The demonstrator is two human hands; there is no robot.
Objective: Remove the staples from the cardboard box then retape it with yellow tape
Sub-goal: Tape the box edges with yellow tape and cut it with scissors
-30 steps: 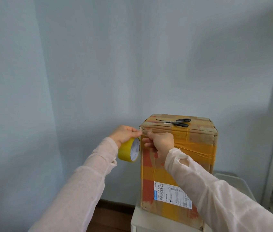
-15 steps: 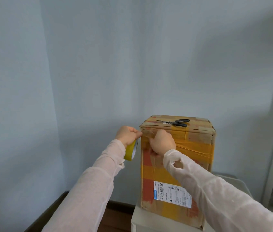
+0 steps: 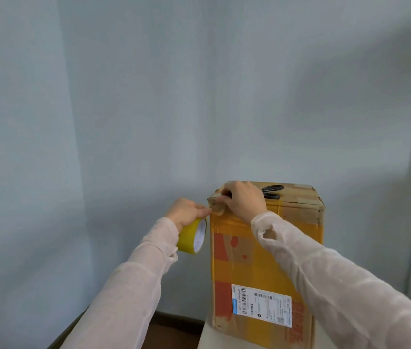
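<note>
**At the box's top-left corner: anchoring the tape end**

On a white surface [image 3: 208, 336] against a pale wall, the cardboard box [image 3: 262, 253] stands upright. A shipping label [image 3: 262, 304] sits low on its near face, and a yellow tape band [image 3: 227, 221] already runs across just under the top edge. Black scissors [image 3: 272, 191] lie on the top, just behind the right hand [image 3: 243, 200]. No staples can be made out at this size.

The right hand's fingers are bent over the near top-left corner and grip its edge. Whether they also pin down a loose tape end cannot be told. The left hand [image 3: 186, 212] has its fingers curled round the yellow tape roll [image 3: 192, 236], which it holds just beside the box's left edge, with a fingertip reaching to the corner.

The step in hand looks like starting a fresh strip at this corner. To do it well:

- Press the free end flat onto clean cardboard before any pull.
- Keep the roll close to the surface so the strip comes off taut and straight.
- Rub along the strip with the right hand as it goes down, and wrap it firmly over the edge so no bubble forms at the corner.
- Steady the tall box, since a hard sideways tug may tip it or shake the scissors off.
</note>
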